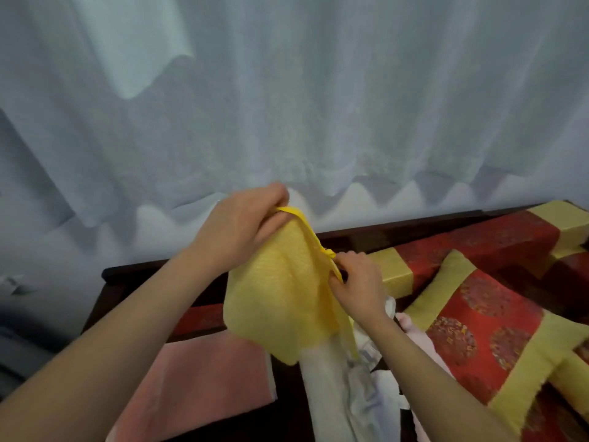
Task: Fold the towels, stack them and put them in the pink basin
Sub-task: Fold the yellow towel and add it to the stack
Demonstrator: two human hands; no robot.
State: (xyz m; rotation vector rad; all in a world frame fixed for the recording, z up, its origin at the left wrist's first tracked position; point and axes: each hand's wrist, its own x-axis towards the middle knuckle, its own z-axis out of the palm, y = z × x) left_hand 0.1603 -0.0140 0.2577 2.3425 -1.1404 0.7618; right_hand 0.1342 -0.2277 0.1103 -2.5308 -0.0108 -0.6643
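Observation:
A yellow towel point(280, 301) hangs in the air in the middle of the view. My left hand point(242, 224) pinches its top edge near one corner. My right hand point(360, 282) grips the same bright yellow hem lower on the right. Below the left arm a pink towel point(204, 378) lies flat and folded on the dark wooden surface. A heap of white and grey towels point(344, 387) lies under the yellow one, with a pale pink cloth point(417, 336) beside my right forearm. No pink basin shows in this view.
A dark wooden bench point(134, 272) runs along a white sheer curtain point(287, 106). Red and gold patterned cushions point(478, 314) fill the right side, close to my right arm.

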